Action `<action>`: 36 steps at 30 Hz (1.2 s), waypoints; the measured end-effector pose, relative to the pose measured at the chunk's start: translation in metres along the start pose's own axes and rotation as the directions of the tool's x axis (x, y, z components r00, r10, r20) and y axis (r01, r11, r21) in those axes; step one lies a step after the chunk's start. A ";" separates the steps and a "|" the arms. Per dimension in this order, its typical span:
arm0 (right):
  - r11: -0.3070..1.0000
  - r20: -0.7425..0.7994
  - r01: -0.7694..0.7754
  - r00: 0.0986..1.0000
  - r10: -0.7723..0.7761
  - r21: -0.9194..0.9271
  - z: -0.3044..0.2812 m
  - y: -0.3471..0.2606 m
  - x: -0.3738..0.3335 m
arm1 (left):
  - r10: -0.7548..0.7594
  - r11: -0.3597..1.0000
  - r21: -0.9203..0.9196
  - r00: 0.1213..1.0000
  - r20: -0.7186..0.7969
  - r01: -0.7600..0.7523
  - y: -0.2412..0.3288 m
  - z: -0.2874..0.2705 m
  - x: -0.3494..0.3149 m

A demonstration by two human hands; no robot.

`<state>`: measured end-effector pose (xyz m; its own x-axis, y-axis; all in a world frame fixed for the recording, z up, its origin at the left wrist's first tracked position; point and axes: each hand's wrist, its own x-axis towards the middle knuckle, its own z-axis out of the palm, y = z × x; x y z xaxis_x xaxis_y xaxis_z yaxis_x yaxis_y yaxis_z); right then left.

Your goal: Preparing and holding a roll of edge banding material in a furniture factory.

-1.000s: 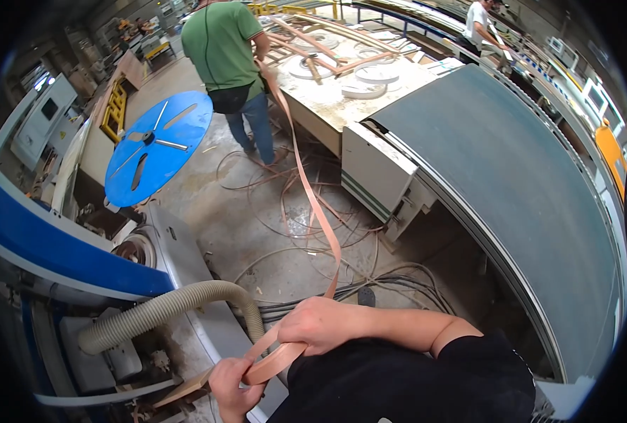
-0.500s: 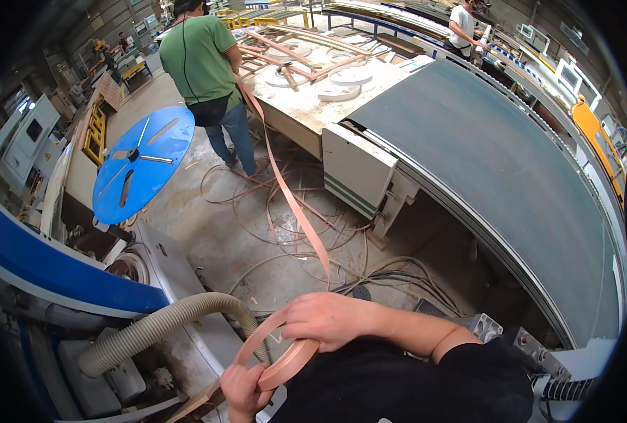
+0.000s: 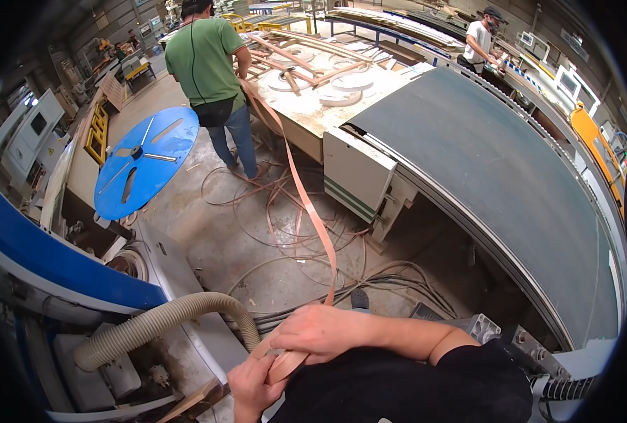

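A coil of pinkish-brown edge banding [image 3: 288,364] is held low in front of my body, partly hidden by my fingers. My left hand [image 3: 253,384] is closed around its lower left side. Over the top of the coil lies my right hand [image 3: 319,333], its fingers curled down onto the band. From the right hand a long strip of the banding [image 3: 305,201] runs up and away across the floor gap to a co-worker in a green shirt [image 3: 204,60]. That person stands at the far worktable, hands mostly hidden.
A blue slotted disc [image 3: 146,163] stands at left, above a machine with a ribbed hose [image 3: 165,321]. Cables [image 3: 405,285] and loose strips lie on the floor. A dark conveyor belt [image 3: 496,169] fills the right. White coils [image 3: 341,97] and wood strips lie on the worktable [image 3: 306,121].
My right hand has moved down and closer to my left, and the open loop of banding between them has narrowed. The long strip now bends further right near my hands.
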<state>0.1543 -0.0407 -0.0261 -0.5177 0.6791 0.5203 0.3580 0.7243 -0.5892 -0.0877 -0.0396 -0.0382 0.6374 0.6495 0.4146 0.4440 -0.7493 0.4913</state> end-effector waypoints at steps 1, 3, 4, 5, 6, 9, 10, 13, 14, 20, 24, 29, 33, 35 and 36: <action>1.000 0.003 0.003 1.000 -0.003 0.000 -0.002 0.001 0.000 | 0.058 0.998 0.017 0.998 -0.009 -0.058 -0.003 -0.003 -0.004; 0.997 -0.029 0.076 0.997 -0.077 -0.032 -0.007 0.003 -0.001 | 0.085 0.996 -0.012 0.996 -0.028 -0.085 -0.009 -0.008 -0.015; 0.997 -0.026 0.077 0.997 -0.078 -0.032 -0.008 0.003 -0.004 | 0.114 0.992 -0.043 0.993 -0.044 -0.115 -0.012 -0.011 -0.018; 0.997 0.073 0.048 0.996 -0.043 -0.063 -0.009 0.004 -0.008 | 0.111 0.993 -0.042 0.993 -0.046 -0.113 -0.015 -0.013 -0.020; 0.995 0.169 0.022 0.986 -0.005 -0.095 -0.008 0.005 -0.010 | 0.129 0.990 -0.047 0.990 -0.063 -0.132 -0.018 -0.013 -0.020; 0.992 0.185 -0.008 0.982 0.032 -0.128 0.002 0.006 -0.012 | 0.103 0.992 -0.065 0.994 -0.028 -0.104 -0.023 -0.015 -0.018; 0.992 0.187 -0.003 0.982 0.027 -0.127 0.005 0.007 -0.011 | 0.025 0.995 -0.096 0.998 -0.052 -0.029 -0.016 -0.014 -0.011; 0.990 0.202 0.007 0.979 0.023 -0.142 0.008 0.008 -0.009 | -0.105 0.979 -0.174 0.994 0.003 0.104 -0.005 -0.010 -0.004; 0.988 0.197 0.010 0.980 0.021 -0.157 0.009 0.008 -0.009 | -0.054 0.990 -0.129 0.997 0.048 0.060 -0.006 -0.008 -0.004; 0.992 0.121 0.021 0.993 -0.006 -0.128 -0.001 0.007 -0.005 | 0.019 0.997 -0.083 0.987 0.161 -0.006 -0.011 -0.008 -0.005; 0.997 0.066 0.026 0.998 -0.021 -0.077 -0.015 0.011 -0.008 | -0.007 0.963 -0.265 0.990 0.140 0.044 -0.008 -0.016 -0.002; 0.993 0.104 -0.048 0.993 0.059 -0.110 -0.006 0.010 -0.017 | -0.065 0.947 -0.284 0.957 0.283 0.148 -0.007 -0.024 0.004; 0.988 0.074 -0.005 0.997 0.017 -0.155 0.001 0.015 -0.017 | -0.147 0.971 -0.147 0.954 0.262 0.190 0.019 -0.015 0.026; 0.986 0.056 -0.017 0.998 0.026 -0.164 -0.003 0.014 -0.017 | -0.191 0.980 0.014 0.919 0.344 0.198 0.014 -0.008 0.026; 0.986 0.045 -0.026 0.998 0.034 -0.167 -0.006 0.013 -0.017 | -0.201 0.979 0.042 0.900 0.387 0.200 0.011 -0.008 0.027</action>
<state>0.1719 -0.0425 -0.0388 -0.5395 0.6974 0.4719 0.4963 0.7161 -0.4908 -0.0705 -0.0290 -0.0155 0.7281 0.6851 -0.0220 0.5889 -0.6088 0.5316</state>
